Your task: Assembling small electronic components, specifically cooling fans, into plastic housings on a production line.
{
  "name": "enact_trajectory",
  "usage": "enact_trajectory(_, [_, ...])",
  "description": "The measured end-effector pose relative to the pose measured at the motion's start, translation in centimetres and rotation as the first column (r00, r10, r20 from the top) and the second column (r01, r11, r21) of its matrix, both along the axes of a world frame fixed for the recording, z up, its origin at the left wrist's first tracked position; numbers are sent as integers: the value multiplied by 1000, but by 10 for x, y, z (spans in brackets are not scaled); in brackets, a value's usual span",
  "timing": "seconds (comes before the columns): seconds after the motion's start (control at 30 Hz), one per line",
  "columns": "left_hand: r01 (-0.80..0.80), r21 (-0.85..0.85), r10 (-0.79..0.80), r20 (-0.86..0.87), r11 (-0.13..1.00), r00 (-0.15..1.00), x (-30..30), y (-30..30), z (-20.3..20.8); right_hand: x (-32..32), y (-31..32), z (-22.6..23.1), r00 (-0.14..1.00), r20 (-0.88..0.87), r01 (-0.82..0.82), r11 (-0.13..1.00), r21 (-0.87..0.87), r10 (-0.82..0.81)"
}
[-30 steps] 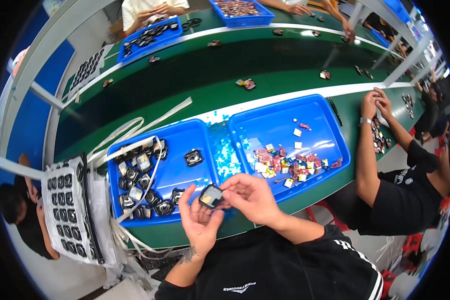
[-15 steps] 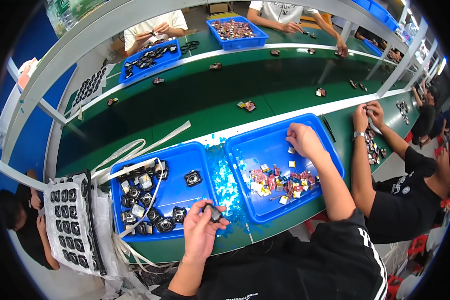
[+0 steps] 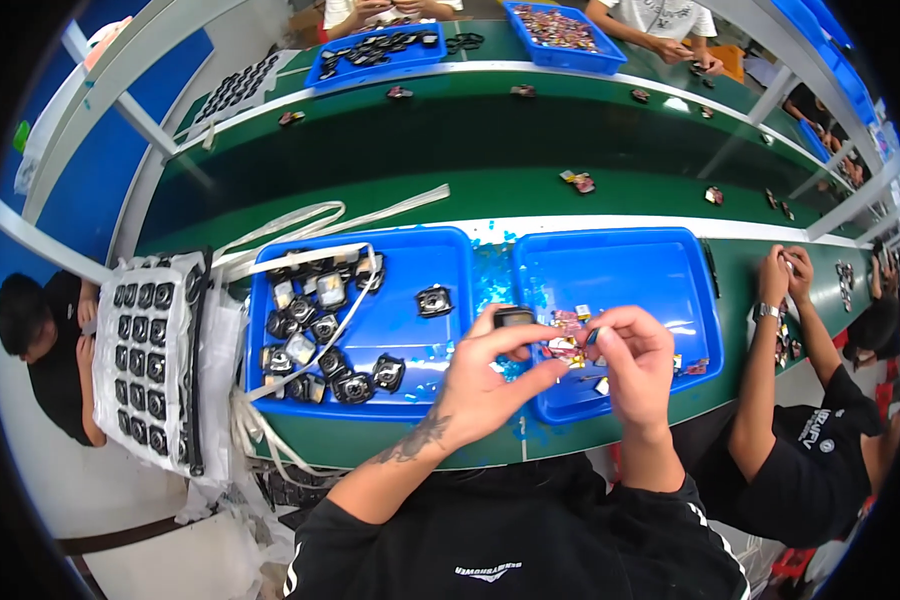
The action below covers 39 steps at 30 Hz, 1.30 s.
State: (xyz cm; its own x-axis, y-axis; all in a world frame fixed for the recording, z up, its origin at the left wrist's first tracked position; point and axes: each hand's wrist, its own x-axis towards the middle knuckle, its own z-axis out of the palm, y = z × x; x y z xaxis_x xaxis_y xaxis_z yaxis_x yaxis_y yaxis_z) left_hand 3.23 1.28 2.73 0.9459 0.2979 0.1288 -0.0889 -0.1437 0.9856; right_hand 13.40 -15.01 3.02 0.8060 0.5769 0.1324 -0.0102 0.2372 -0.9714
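Note:
My left hand (image 3: 485,375) is closed on a small black camera housing (image 3: 513,318), held up over the gap between two blue trays. Close beside it, my right hand (image 3: 635,365) pinches a tiny dark-blue part (image 3: 592,337) between thumb and fingertips; its kind is too small to tell. Both hands are near each other, above the left side of the right blue tray (image 3: 660,270). Small circuit parts with pink and white pieces (image 3: 567,345) lie in that tray, partly hidden by my hands. Several black camera housings (image 3: 353,387) fill the left blue tray (image 3: 400,325).
Blue film scraps (image 3: 495,270) litter the strip between the trays. At left stands a stack of white sheets (image 3: 142,350) holding rows of black housings. Parts lie along the green conveyor (image 3: 470,140). A co-worker's arms (image 3: 760,370) are at right, and tweezers (image 3: 710,268) lie beside the tray.
My right hand has come from the far part of the right tray to beside my left hand. The left hand has moved right with the housing. The whole view has shifted.

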Motion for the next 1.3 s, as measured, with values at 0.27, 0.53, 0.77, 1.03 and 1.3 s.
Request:
enact_trajectory(0.27, [-62, -56, 62, -9, 997, 998, -21, -1, -11, -23, 17, -20, 983, -77, -163, 986, 46, 166])
enact_trajectory(0.53, [-75, 51, 76, 0, 996, 997, -33, 3, -15, -19, 22, -11, 965, 13, -258, 955, -147, 263])
enact_trajectory(0.77, [-131, 67, 133, -20, 989, 991, -37, 4, -14, -21, 30, -8, 960, 1, -273, 940, -205, 279])
enact_trajectory(1.03, [-201, 129, 203, -1, 971, 979, -40, 9, -24, -26, 38, -6, 914, 299, -152, 915, -374, 274])
enact_trajectory(1.3, [-261, -289, 251, -72, 921, 965, -49, 17, -45, -30, 31, -17, 624, 744, 160, 893, -421, 239])
